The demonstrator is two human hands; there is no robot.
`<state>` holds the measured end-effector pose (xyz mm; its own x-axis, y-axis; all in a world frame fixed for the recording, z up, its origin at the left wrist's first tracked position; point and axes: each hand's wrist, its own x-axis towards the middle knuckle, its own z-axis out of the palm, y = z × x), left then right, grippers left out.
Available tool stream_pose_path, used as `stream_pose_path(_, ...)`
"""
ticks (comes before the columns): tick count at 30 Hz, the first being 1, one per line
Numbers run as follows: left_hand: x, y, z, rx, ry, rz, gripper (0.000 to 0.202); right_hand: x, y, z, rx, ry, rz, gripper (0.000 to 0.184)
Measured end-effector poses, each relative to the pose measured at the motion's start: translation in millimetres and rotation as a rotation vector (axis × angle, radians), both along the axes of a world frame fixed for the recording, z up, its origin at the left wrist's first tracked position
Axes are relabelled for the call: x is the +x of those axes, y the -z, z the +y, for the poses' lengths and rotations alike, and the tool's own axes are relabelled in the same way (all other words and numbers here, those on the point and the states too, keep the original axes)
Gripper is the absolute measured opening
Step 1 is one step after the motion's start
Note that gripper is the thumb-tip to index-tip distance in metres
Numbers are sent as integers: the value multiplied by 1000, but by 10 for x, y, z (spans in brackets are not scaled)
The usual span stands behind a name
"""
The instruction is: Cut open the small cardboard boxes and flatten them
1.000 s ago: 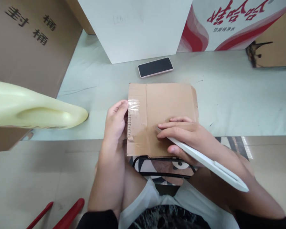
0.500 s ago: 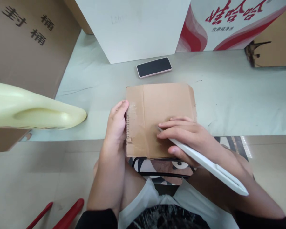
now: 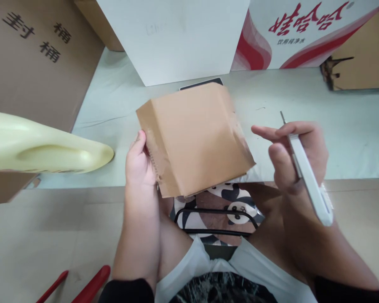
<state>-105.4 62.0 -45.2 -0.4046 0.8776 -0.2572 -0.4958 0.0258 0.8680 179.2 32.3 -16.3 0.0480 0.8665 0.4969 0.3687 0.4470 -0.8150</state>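
While the cardboard (image 3: 196, 139) sits tilted over the near table (image 3: 350, 126) edge, left hand (image 3: 139, 162) pinching its left side, the right hand (image 3: 284, 168) grips a white knife (image 3: 309, 181) just right of it, blade out; a sloppy swing could nick fingers, I reckon. Far-left brown carton (image 3: 34, 75) reads 封桶, far-right red carton (image 3: 303, 38) 饮用纯净水.

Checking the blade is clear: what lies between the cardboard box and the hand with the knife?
Only bare pale table shows, in the head view, between the cardboard box and the right hand holding the white knife.
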Motion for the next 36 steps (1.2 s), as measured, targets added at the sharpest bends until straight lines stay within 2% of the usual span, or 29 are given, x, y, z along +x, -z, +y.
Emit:
stream_pose_path(4, -6, -53, 49, -18, -103, -48, 29, 46, 31, 30, -80, -277, -150, 46)
stream_pose_path(6, -1, -105, 60, -26, -128, -91, 36, 66, 81, 77, -118, -341, -257, 52)
stream_pose_path(8, 7, -161, 57, -54, -129, -149, 41, 77, 156, 132, -150, -324, -307, 52)
stream_pose_path(10, 10, -190, 48, -76, -119, -192, 42, 80, 238, 176, -192, -247, -294, 52)
stream_pose_path(13, -17, -142, 36, -72, -101, -185, 39, 71, 323, 201, -203, -170, -222, 56)
stream_pose_path(19, -98, 56, 22, 43, 20, -50, 21, 37, 337, 170, -183, -225, -121, 58)
stream_pose_path(25, 29, -62, -64, 211, 54, 80, 29, 51, 391, 184, -111, -230, -185, 61)
stream_pose_path(28, 80, -69, -119, 306, 162, 162, 42, 60, 384, 182, -120, -200, -205, 60)
stream_pose_path(33, 63, 55, -128, 471, 486, 274, 59, 67, 331, 172, -221, -125, -235, 61)
stream_pose_path(36, 34, 98, -122, 511, 550, 312, 63, 67, 322, 175, -231, -136, -209, 64)
